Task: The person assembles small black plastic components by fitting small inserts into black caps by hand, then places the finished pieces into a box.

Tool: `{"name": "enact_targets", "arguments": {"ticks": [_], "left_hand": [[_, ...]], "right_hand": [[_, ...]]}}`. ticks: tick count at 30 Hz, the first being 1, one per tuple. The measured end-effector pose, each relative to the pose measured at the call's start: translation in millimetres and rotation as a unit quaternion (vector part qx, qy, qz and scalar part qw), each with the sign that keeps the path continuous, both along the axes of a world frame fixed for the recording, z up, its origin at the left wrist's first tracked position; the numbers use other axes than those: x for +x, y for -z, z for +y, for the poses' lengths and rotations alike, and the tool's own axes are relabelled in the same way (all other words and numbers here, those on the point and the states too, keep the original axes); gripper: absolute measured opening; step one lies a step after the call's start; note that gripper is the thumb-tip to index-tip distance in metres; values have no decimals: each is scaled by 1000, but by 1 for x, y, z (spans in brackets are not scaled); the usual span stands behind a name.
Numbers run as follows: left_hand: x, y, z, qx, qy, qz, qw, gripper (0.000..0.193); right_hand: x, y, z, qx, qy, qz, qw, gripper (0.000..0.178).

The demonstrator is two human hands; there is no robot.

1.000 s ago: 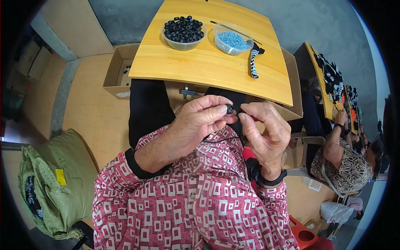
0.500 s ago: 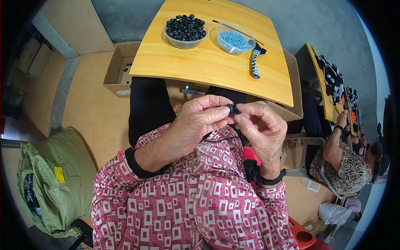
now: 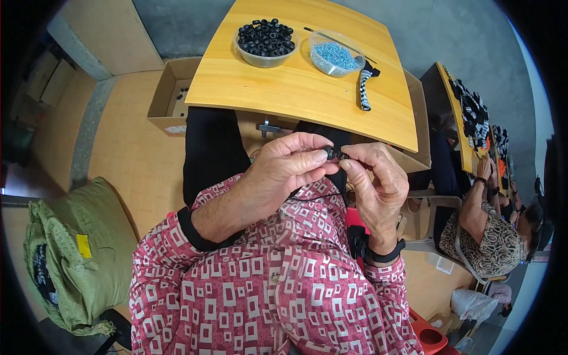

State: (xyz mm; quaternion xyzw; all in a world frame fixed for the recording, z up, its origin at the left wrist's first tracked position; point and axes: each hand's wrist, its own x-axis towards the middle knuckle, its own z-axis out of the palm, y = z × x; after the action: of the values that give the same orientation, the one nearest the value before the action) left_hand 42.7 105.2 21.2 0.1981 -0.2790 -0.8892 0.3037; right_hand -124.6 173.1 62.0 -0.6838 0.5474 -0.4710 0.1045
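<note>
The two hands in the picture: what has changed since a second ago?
The right hand moved left, its open thumb and finger closing; now, drawn slightly back right, they pinch a dark bit beside the small black piece. The left hand kept its hold on that piece. The bowl of black rings and the bowl of blue beads stayed put.

ring bowl [image 3: 264,61] placed left on table [image 3: 284,92] | bead bowl [image 3: 332,72] placed to its right | cloth strip [image 3: 363,94] laid further right | box [image 3: 167,125] set left of table | left hand [image 3: 287,163], right hand [image 3: 380,180] held before table
</note>
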Motion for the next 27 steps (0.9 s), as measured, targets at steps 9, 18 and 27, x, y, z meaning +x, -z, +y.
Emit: {"name": "enact_targets", "arguments": {"ticks": [9, 18, 27], "left_hand": [[2, -4, 2, 3, 9, -13, 1000, 22], [3, -4, 2, -15, 11, -22, 1000, 20], [3, 2, 3, -22, 7, -39, 999, 21]], "right_hand": [[1, 3, 0, 3, 0, -24, 1000, 14], [2, 5, -2, -8, -2, 4, 1000, 16], [-3, 9, -2, -25, -36, 70, 997, 18]]}}
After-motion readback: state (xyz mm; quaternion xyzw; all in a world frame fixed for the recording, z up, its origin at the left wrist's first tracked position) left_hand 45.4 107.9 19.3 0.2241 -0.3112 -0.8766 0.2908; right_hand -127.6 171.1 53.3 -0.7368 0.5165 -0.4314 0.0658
